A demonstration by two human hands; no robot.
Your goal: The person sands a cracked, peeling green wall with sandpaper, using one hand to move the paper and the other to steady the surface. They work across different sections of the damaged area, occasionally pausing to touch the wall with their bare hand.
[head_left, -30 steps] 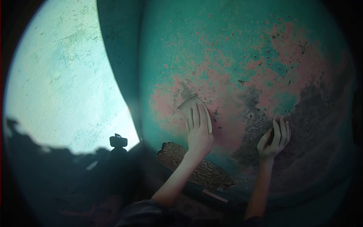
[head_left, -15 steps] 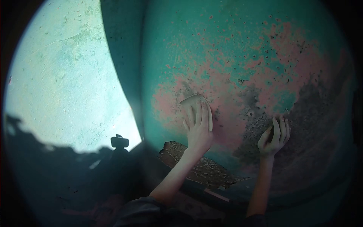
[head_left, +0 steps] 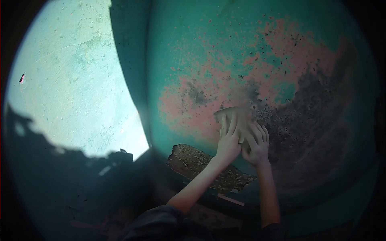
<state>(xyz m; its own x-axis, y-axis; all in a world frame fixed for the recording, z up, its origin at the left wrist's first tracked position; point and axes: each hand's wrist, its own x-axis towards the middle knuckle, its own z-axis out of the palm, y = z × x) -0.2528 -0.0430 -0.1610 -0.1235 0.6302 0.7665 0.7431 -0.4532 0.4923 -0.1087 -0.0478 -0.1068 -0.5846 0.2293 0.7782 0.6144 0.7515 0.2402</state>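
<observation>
My left hand (head_left: 229,146) lies with its fingers over a pale, flexible sheet that looks like sandpaper (head_left: 222,113), pressed against a curved, worn wall. Beside it, my right hand (head_left: 257,150) meets the sheet's right edge, its thumb below and its fingers curled and a little apart. How firmly the right fingers grip is hard to see. Under the sheet and around it the wall's turquoise paint (head_left: 181,44) gives way to a pink patch (head_left: 183,112). A dark grey, rough patch (head_left: 305,124) spreads to the right of both hands.
Below my hands, a hole with ragged edges or a bare brown patch (head_left: 193,160) breaks the surface. A small pale strip (head_left: 231,199) lies beneath it. At left, a sunlit wall (head_left: 76,80) meets the curved one at a corner, with my shadow (head_left: 72,176) across its lower part.
My left hand has slid right with the sheet across the pink area. From the dark patch, my right hand has moved left to the sheet's edge. The view has shifted slightly.
</observation>
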